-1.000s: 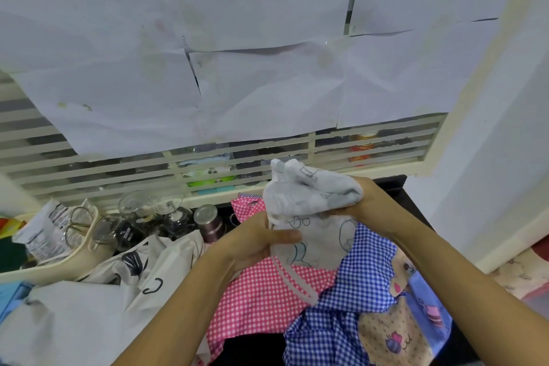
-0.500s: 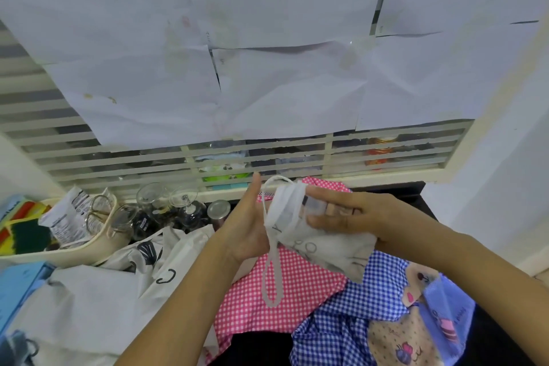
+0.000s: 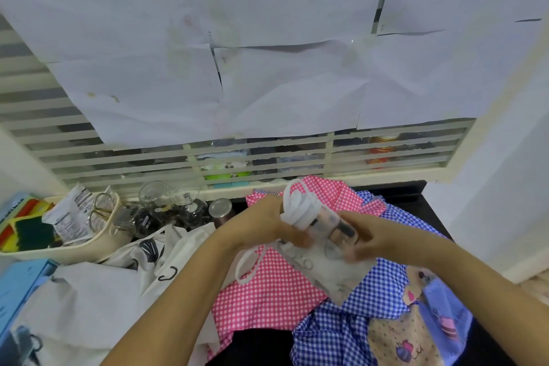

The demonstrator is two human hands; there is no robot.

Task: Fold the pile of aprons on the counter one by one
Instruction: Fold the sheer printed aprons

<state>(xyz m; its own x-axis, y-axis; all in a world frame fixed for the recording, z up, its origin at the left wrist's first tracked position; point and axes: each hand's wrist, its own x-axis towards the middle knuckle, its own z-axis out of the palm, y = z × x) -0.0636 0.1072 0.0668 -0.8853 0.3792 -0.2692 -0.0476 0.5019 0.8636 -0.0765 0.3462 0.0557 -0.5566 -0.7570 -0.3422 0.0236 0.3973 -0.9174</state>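
The white apron (image 3: 329,269), print blurred, is gripped by left hand (image 3: 261,227) and right hand (image 3: 368,236) over pink apron (image 3: 267,291).

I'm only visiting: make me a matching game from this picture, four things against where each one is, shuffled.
Things:
1 white apron
2 pink checked apron
3 blue checked apron
4 cream tray

Places:
A far left of the picture
B gripped between left hand and right hand
C lower right
D middle, beneath the held apron

Pairs: 1-B; 2-D; 3-C; 4-A.
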